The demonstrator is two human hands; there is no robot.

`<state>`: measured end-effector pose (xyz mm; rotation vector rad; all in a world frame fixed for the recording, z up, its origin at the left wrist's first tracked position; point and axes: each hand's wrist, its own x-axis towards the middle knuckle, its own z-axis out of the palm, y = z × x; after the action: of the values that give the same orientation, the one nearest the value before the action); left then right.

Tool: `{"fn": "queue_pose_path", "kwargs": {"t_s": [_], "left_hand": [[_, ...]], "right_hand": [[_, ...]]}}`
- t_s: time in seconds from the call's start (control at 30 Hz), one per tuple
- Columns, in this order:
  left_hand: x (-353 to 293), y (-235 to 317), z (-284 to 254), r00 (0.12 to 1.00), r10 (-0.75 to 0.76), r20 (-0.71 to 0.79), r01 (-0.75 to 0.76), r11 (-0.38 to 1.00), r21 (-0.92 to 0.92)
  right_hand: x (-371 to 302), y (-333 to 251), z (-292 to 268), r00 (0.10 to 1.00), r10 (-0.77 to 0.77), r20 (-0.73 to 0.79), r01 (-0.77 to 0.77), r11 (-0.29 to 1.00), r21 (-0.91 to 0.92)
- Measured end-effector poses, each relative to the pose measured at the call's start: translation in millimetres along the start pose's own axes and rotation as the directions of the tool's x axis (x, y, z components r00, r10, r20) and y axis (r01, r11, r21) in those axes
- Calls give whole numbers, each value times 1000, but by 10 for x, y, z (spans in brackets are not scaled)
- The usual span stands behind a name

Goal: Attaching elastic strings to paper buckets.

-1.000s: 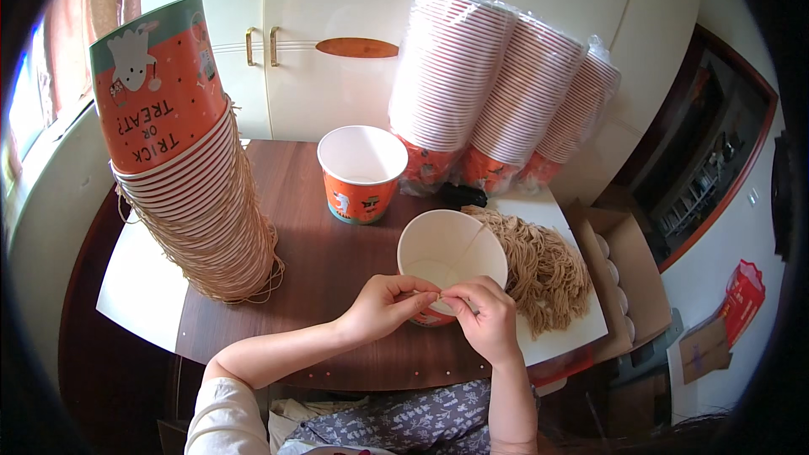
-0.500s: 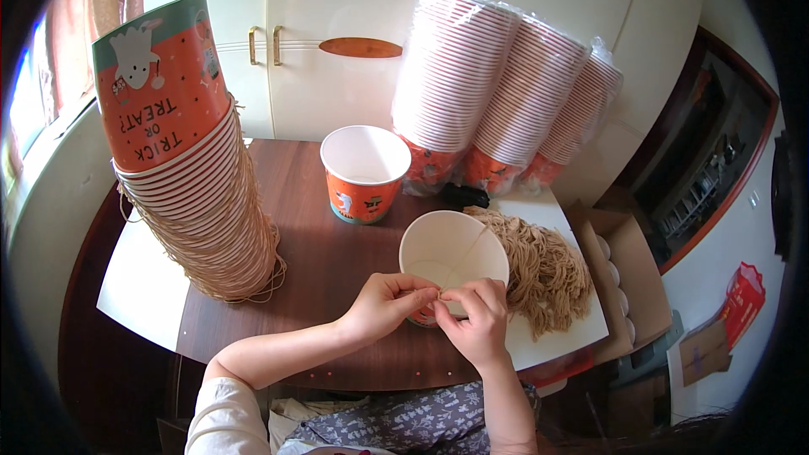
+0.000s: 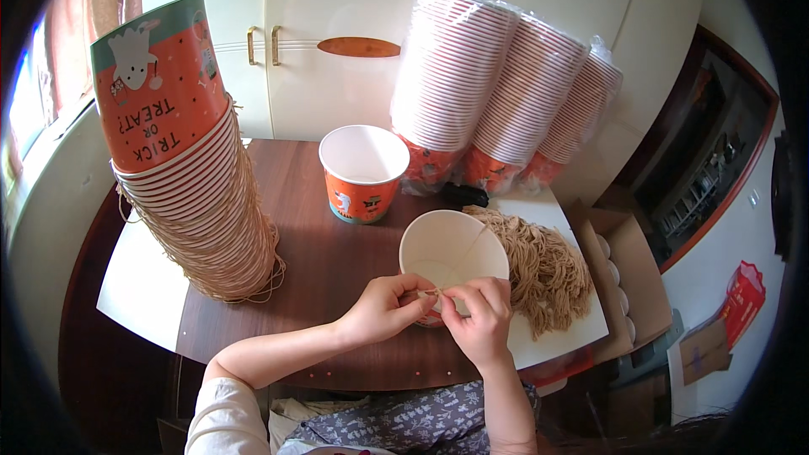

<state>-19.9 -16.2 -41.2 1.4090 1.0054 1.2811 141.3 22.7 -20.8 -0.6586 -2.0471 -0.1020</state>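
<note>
Over the near rim of a paper bucket (image 3: pixel 442 240) with a white inside, my two hands meet fingertip to fingertip. My left hand (image 3: pixel 389 303) pinches a thin tan string (image 3: pixel 437 291), and my right hand (image 3: pixel 479 313) pinches it just beside. A strand of the string runs across the bucket's opening to its far right rim. Behind it stands a second orange bucket (image 3: pixel 364 202), upright with printed figures. To the right of my right hand lies a loose bundle of tan strings (image 3: pixel 548 274). The fingers partly cover the string's ends.
A tall stack of upturned orange buckets (image 3: pixel 181 194) with strings hanging round it rises at the left. Plastic-wrapped bucket stacks (image 3: pixel 455 76) stand at the back right, with a black object (image 3: pixel 465 195) at their foot. A cardboard box (image 3: pixel 645 278) sits beyond the table's right edge.
My fingertips have shifted slightly apart, and a little more of the string shows between them. The buckets and the bundle stay where they were.
</note>
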Motion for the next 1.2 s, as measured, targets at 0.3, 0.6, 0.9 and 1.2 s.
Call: {"fn": "queue_pose_path", "kwargs": {"t_s": [0.3,0.6,0.9,1.2], "left_hand": [[-21,98,-39,993,117,-17,-115,989,91],[-33,121,-18,997,5,82,14,974,-226],[-25,76,-18,997,17,76,-3,984,-177],[-24,75,-11,996,24,87,-10,988,-157]], "right_hand": [[15,-42,-38,999,-45,-16,45,999,-8],[2,0,-111,990,139,35,-143,959,245],[44,45,-127,951,232,204,-304,817,490],[45,51,-117,927,251,277,-367,753,546]]}}
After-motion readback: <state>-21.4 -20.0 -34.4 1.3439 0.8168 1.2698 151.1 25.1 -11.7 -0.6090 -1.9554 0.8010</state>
